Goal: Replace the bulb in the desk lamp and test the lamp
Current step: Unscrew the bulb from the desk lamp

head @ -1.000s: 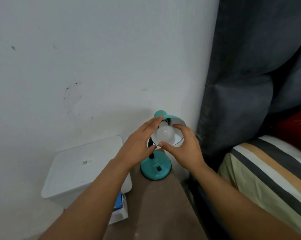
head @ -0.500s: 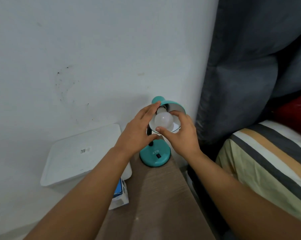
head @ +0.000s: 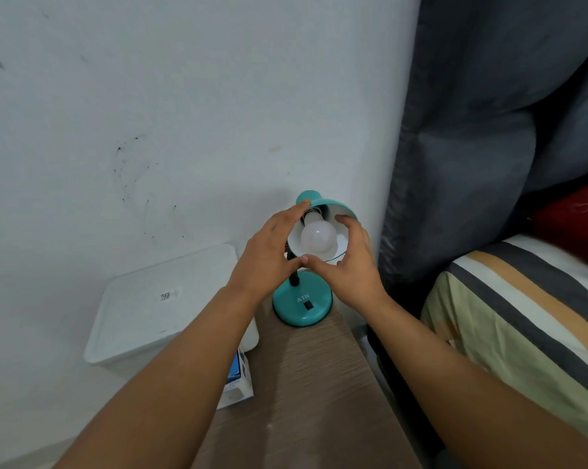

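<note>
In the head view, the teal desk lamp [head: 302, 304] is standing at the far end of a narrow brown table [head: 306, 394], just below the middle of the frame, close against the white wall [head: 184, 96]. Its shade [head: 333, 206] is tilting toward the camera, and the white bulb [head: 318, 236] is sitting inside it, its neck going into the socket. A black switch [head: 307, 305] is showing on the round base.

The left hand [head: 268, 252] is reaching in from the lower left, its fingers straight and lying along the left rim of the shade, the fingertip reaching the teal top. The right hand [head: 350, 262] is coming from the lower right, fingers loosely curved around the right rim; whether it is gripping the rim cannot be told. The two thumbs are meeting just under the bulb. Neither hand is visibly holding the bulb itself.

At the left of the frame, a white lidded bin [head: 164, 306] is sitting against the wall, and a blue and white box [head: 238, 380] is lying between it and the table. At the right, a dark grey curtain [head: 472, 130] is hanging above a striped bed cover [head: 522, 316].
</note>
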A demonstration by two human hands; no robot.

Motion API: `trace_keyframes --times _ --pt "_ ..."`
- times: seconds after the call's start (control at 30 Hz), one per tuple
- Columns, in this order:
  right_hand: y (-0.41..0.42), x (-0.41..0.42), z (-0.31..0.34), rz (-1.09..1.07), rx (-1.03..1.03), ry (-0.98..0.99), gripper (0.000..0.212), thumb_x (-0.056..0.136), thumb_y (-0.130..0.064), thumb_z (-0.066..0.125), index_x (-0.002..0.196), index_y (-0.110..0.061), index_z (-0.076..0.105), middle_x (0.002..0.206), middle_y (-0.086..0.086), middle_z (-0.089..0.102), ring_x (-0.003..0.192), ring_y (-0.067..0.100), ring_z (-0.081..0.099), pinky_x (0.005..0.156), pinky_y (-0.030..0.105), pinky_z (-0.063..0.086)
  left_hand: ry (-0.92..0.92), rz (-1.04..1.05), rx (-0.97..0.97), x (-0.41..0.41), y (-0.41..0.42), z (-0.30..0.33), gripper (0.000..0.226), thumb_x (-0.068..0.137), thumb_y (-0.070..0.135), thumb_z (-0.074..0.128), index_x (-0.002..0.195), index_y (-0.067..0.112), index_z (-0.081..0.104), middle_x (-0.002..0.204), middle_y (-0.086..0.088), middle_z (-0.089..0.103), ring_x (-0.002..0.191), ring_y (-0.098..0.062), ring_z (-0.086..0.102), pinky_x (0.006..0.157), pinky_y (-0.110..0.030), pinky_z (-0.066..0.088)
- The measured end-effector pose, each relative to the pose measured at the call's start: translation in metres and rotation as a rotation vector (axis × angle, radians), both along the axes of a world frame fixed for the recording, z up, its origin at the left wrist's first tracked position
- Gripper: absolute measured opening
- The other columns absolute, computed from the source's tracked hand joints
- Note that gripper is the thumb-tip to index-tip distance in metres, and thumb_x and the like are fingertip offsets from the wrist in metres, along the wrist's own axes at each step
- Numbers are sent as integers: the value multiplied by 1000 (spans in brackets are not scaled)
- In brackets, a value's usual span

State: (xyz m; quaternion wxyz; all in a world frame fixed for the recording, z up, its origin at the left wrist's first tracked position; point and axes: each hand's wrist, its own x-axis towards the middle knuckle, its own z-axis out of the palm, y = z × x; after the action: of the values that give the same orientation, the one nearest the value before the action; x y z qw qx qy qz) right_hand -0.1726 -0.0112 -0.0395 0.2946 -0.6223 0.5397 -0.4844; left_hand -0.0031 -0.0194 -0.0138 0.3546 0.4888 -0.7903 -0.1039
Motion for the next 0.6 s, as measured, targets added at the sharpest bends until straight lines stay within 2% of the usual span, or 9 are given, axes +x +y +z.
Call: trace_keyframes --times 0.07,0.13,0.23,0.3,0.43,0.6 --pt "-1 2 1 -59 24 8 79 68 -48 83 132 -28 43 131 -9 43 111 3 41 88 20 37 -1 0 -1 -1 0 1 92 80 22 80 149 47 24 140 7 48 112 -7 55 90 -25 54" --pt "-2 4 3 -94 20 35 69 69 -52 80 127 -29 50 126 -6 47 109 6 45 87 22 38 9 1 6 -2 0 2 93 79 23 81 148 49 24 137 7 51 105 -7 58 87 -20 53" --pt "-5 5 2 -99 -5 44 61 74 -49 78 127 -29 53 128 -3 47 116 14 48 92 26 42 -3 22 13 -1 -3 3 97 74 20 84 149 44 27 136 5 53 97 -4 56 85 -14 50" --pt "-6 4 2 -70 8 25 60 77 -43 77 129 -29 51 132 -2 45 118 15 47 95 27 41 -20 29 10 -1 -3 3 99 73 19 85 150 43 28 136 5 54 95 -4 56 85 -16 51" --pt "-1 7 2 -61 45 -40 60 79 -40 77 130 -29 46 133 -4 41 117 12 45 94 25 39 -12 19 21 -1 1 2 98 75 17 84 149 47 27 131 6 55 91 -6 60 84 -19 54" --pt "2 12 -1 -130 130 -60 72 68 -54 80 126 -25 49 121 -9 44 112 10 46 88 25 41 5 23 15 -3 4 3 86 83 23 77 147 48 26 124 14 50 96 -8 60 87 -20 51"
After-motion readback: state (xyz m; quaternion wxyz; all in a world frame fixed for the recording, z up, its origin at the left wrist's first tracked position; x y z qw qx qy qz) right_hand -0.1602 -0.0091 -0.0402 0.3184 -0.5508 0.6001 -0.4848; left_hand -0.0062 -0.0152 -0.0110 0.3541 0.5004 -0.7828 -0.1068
